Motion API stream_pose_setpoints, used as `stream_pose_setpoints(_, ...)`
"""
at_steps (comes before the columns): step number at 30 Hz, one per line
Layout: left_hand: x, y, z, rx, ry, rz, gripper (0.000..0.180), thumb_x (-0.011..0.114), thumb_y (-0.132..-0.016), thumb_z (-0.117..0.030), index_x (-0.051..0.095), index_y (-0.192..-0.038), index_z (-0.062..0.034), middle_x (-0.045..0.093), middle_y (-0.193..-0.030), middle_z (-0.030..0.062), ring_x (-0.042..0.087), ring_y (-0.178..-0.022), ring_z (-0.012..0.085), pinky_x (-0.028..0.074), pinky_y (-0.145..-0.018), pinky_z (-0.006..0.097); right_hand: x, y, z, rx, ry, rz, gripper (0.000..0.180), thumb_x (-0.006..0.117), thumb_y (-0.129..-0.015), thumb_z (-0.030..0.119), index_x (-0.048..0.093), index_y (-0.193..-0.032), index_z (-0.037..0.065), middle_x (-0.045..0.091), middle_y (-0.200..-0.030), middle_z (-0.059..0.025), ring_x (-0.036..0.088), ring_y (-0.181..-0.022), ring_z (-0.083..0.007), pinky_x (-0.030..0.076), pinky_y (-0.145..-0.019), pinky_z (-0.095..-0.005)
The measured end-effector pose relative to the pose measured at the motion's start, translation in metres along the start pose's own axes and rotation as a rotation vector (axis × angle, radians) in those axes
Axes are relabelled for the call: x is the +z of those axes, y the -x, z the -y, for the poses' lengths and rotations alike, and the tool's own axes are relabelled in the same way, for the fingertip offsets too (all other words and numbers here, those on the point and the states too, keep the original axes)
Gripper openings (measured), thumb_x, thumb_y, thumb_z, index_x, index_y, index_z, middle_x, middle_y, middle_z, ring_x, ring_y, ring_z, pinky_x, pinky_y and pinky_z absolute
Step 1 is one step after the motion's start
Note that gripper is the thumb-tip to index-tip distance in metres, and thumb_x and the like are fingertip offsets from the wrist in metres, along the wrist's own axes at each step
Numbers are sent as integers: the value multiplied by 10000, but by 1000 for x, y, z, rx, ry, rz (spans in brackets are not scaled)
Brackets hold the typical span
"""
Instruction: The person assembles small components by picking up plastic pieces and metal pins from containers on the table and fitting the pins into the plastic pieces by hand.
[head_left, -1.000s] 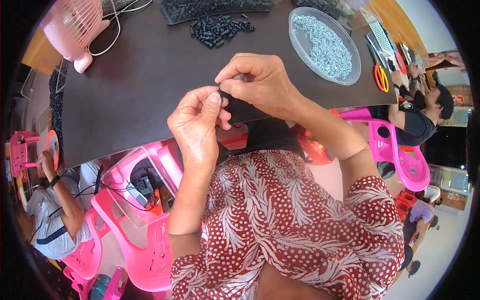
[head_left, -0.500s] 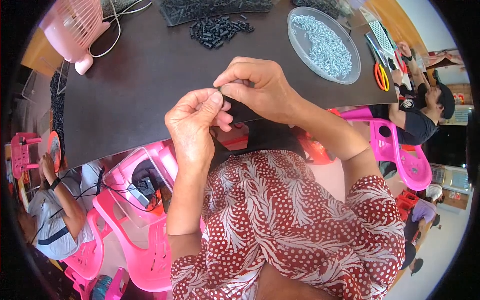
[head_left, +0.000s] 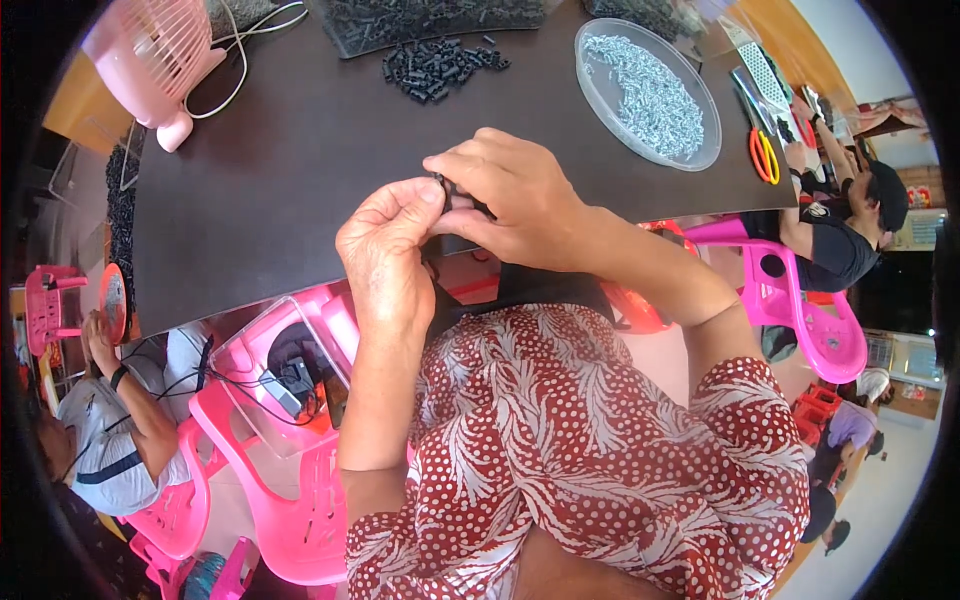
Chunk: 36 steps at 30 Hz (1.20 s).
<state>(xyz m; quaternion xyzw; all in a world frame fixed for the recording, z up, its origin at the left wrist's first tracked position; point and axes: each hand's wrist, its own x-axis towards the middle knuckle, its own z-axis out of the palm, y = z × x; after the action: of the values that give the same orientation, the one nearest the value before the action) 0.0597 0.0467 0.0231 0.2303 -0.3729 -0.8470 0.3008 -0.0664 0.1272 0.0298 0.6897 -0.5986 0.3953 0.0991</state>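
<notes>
The person holds both hands together above the near edge of the dark table (head_left: pixel 300 180). The left hand (head_left: pixel 385 250) and the right hand (head_left: pixel 510 200) meet at their fingertips, and between them there is a small black part (head_left: pixel 447 190). Only a little piece of this part shows, because the fingers cover most of it. The left thumb and forefinger are pinched narrow on its left end, and the right hand closes over it from the right and from above, so both grips are tight on the same part. Its exact shape cannot be told.

Beyond the grip, farther on the table, lies a loose heap of small black pieces (head_left: pixel 440 65), and behind this heap a bigger mass of the same pieces (head_left: pixel 430 18) reaches the far edge. To the right of the grip and farther away stands a round clear dish (head_left: pixel 590 75) with small silver metal parts (head_left: pixel 650 95) inside. Right of the dish lie orange-handled scissors (head_left: pixel 763 157). To the left of the grip and far from it stands a pink fan (head_left: pixel 155 50) with a white cable (head_left: pixel 250 40). Below the hands is the person's red patterned clothing (head_left: pixel 590 440), and left of it pink plastic chairs (head_left: pixel 290 460).
</notes>
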Motion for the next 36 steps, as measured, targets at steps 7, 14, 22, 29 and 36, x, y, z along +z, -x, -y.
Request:
stream_pose_setpoints(7,1,1,0,20,-35,10,84,609,-800,0,606,-847,70,641,-799,121,612,-692,163,497,-663,251,0,1,0,-20,-28,12,476,745,-642,121,524,-1039,-19,598,-843,-124,567,-678,-270,462,-567,-334)
stream_pose_setpoints(14,-5,-2,5,53,14,8,74,608,-799,4,609,-843,63,633,-788,104,595,-688,147,484,-670,241,7,3,1,-98,56,-64,452,744,-639,111,534,-1018,-18,597,-834,-123,539,-639,-258,448,-555,-332)
stream_pose_setpoints(22,-9,-3,4,-41,-45,68,98,596,-817,-22,602,-852,69,638,-785,118,613,-691,159,486,-664,240,2,3,-6,-58,-88,32,441,751,-638,117,544,-1004,-15,595,-771,-108,532,-615,-239,436,-533,-327)
stream_pose_setpoints(29,-6,2,-6,-144,65,112,121,572,-821,-2,589,-894,94,639,-838,161,636,-745,214,508,-704,280,2,5,-6,-61,-149,-10,442,751,-650,106,544,-1019,-23,603,-812,-121,539,-594,-217,438,-528,-310)
stream_pose_setpoints(36,-8,5,-4,-148,132,54,134,577,-805,27,588,-920,94,634,-859,161,634,-763,223,521,-737,301,2,6,-2,-79,-154,-89,494,756,-627,106,548,-1054,-33,607,-842,-127,542,-593,-213,451,-553,-299)
